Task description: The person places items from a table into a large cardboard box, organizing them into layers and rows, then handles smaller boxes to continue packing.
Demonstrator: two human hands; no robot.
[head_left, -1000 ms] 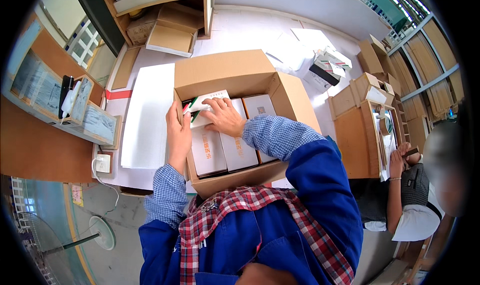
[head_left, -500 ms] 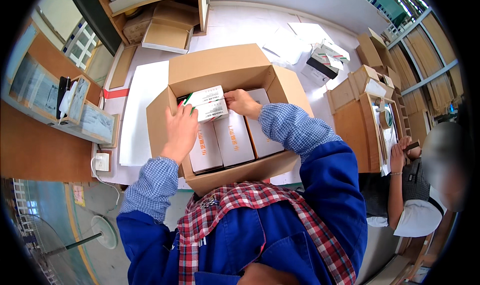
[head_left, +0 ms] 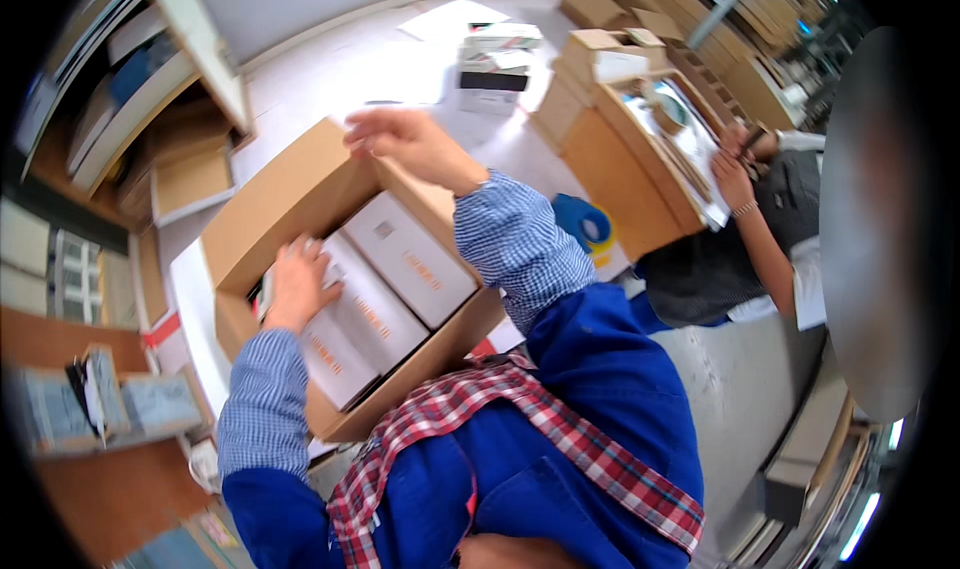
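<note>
An opened brown carton (head_left: 275, 197) sits tilted across the view before me. White boxes (head_left: 408, 259) with orange print stand side by side in it. My left hand (head_left: 297, 284) reaches into the carton's left part, fingers spread over the white boxes' far ends. Part of a smaller box (head_left: 262, 294) shows beside that hand; the rest is hidden. Above the carton's far right flap, my right hand (head_left: 415, 147) is raised with its fingers stretched out, somewhat blurred, and nothing shows in it.
A stack of small white and black boxes (head_left: 497, 69) stands on the white table farther back. Blue and yellow tape rolls (head_left: 592, 227) lie right of my right sleeve. A wooden unit (head_left: 620, 154) and a co-worker's hands (head_left: 737, 164) are to the right; an open-fronted cabinet (head_left: 150, 99) is at left.
My right hand has left the small white boxes and risen over the carton's far flap. My left hand stays in the carton, the small boxes now mostly out of sight. The view has turned rightward.
</note>
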